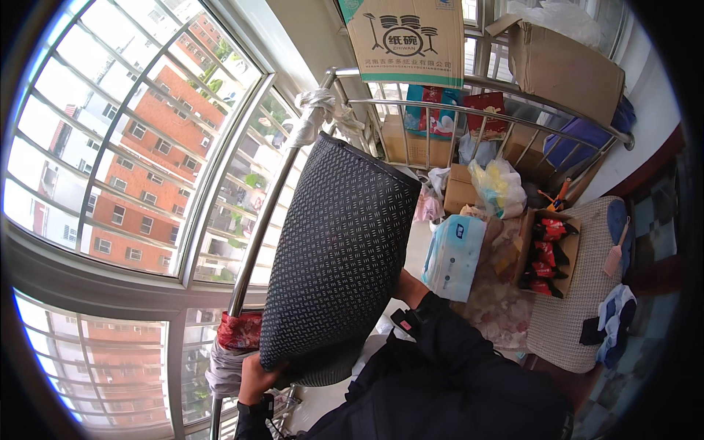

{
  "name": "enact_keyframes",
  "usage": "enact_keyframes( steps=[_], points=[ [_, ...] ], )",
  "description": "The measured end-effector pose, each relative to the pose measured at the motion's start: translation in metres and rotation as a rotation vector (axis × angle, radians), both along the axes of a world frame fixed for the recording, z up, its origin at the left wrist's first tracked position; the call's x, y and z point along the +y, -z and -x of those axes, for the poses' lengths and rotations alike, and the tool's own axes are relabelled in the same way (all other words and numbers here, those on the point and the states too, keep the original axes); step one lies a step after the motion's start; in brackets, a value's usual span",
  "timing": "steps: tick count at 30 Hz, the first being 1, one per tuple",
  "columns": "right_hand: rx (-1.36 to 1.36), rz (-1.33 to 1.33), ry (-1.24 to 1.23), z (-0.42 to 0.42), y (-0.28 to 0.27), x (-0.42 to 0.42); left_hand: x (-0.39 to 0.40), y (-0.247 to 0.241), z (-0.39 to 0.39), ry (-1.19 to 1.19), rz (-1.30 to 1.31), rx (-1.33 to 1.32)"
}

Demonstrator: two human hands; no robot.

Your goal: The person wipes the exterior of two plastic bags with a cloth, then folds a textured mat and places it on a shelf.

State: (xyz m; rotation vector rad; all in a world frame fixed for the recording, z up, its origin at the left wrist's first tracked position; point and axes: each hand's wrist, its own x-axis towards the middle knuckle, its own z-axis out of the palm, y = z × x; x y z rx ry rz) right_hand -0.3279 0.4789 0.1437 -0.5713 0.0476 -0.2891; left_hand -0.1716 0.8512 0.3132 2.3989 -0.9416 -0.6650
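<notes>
A black mat or cloth with a pale dash pattern (341, 242) hangs folded over a steel rail (269, 203) beside the window. My left hand (257, 377) grips its lower left corner, fingertips hidden beneath the fold. At its right edge is my right hand (408, 289), with the fingers tucked out of sight behind the material. A red cloth (240, 331) and a grey cloth (225, 371) wrap the rail near my left hand. White cloth (314, 113) is tied around the rail's upper end.
Barred windows (126, 143) line the left side. A printed cardboard box (410, 41) and a brown carton (566, 71) stand at the far railing. To the right are a blue tissue pack (455, 256), an open box of red-and-black packets (550, 256) and a woven grey cover (566, 330).
</notes>
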Motion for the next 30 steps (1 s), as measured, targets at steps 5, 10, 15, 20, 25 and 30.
enact_keyframes(
  steps=[5,10,15,20,25,30],
  points=[
    [-0.045,0.143,0.108,0.036,-0.053,0.029,0.016,0.023,-0.011,-0.032,-0.007,-0.190],
    [0.110,0.615,0.429,0.065,-0.142,0.045,0.031,0.057,-0.021,0.025,0.030,-0.378],
    [0.416,0.560,0.818,0.078,-0.155,0.079,0.035,0.063,-0.018,0.061,0.033,-0.384],
    [0.526,0.681,1.046,0.087,-0.170,0.145,0.050,0.085,-0.024,0.130,0.052,-0.374],
    [0.486,1.014,1.057,0.070,-0.176,0.195,0.062,0.110,-0.043,0.118,0.051,-0.265],
    [0.416,1.101,0.881,0.031,-0.171,0.227,0.095,0.171,-0.088,0.078,0.079,-0.055]
  ],
)
